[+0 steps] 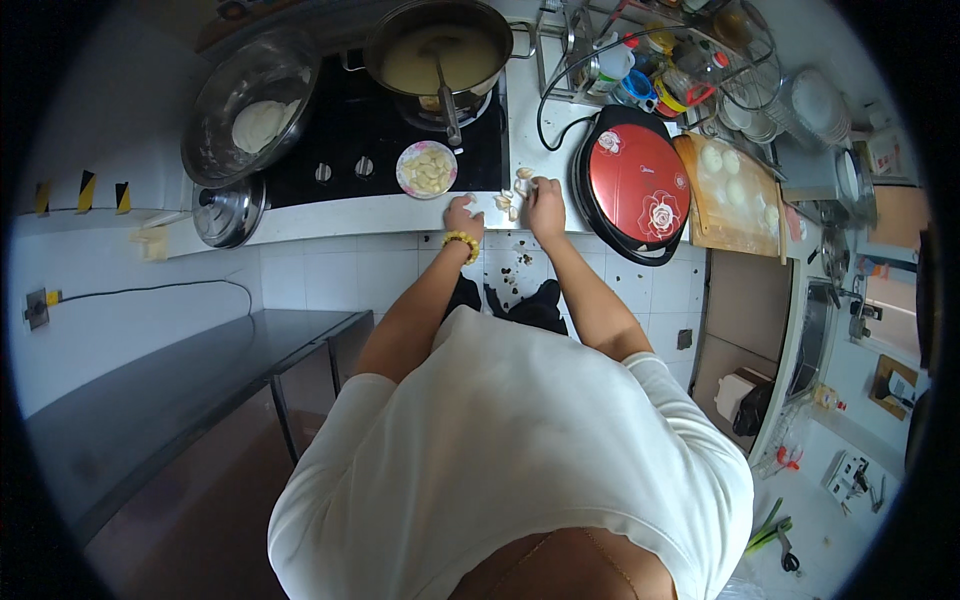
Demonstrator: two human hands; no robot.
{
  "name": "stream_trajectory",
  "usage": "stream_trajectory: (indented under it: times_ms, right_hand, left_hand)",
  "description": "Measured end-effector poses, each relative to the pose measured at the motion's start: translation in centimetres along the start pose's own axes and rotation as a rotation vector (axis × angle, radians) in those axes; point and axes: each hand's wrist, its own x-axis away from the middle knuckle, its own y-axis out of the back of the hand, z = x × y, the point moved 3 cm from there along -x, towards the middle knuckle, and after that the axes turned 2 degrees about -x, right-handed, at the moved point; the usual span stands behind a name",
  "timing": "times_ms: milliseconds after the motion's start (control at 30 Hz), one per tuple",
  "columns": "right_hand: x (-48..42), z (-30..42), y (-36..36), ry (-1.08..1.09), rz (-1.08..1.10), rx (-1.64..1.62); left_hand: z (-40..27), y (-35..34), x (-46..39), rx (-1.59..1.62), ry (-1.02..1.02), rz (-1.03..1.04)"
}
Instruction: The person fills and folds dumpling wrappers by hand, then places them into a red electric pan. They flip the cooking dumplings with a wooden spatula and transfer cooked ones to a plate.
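My left hand [465, 217], with a beaded bracelet [471, 244] on its wrist, rests at the front of the white counter [337, 217]. Between its fingertips shows a small pale piece, apparently a garlic clove [470, 199]. My right hand [546, 206] reaches down beside loose unpeeled garlic cloves [506, 202]; its fingertips are at the pile, and whether they pinch one is hidden. Just beyond my left hand, a small patterned plate [403, 180] of peeled garlic cloves [427, 171] sits on the black gas hob's front edge.
A pot [373, 67] of cloudy liquid with a ladle [448, 109] stands on the hob [300, 157]. Left are a steel bowl [210, 127] of dough and a lid [229, 214]. Right are a red electric griddle [637, 180], a wooden board [750, 225] with dough pieces, and a rack [562, 82].
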Motion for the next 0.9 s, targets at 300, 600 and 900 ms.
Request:
stream_trajectory:
  times_ms: [300,600,900]
  right_hand:
    - [3.5,-2.0,0.5,-0.030,0.051,-0.122]
    - [6.6,-0.7,0.4,-0.056,0.150,-0.195]
    - [10.1,-3.1,1.3,0.148,0.465,-0.200]
  left_hand:
    - [-0.7,8.3,1.1,0.286,-0.010,0.099]
    - [7.9,18.1,5.4,0.474,0.311,0.089]
    - [12.2,17.1,17.7,0.828,0.595,-0.263]
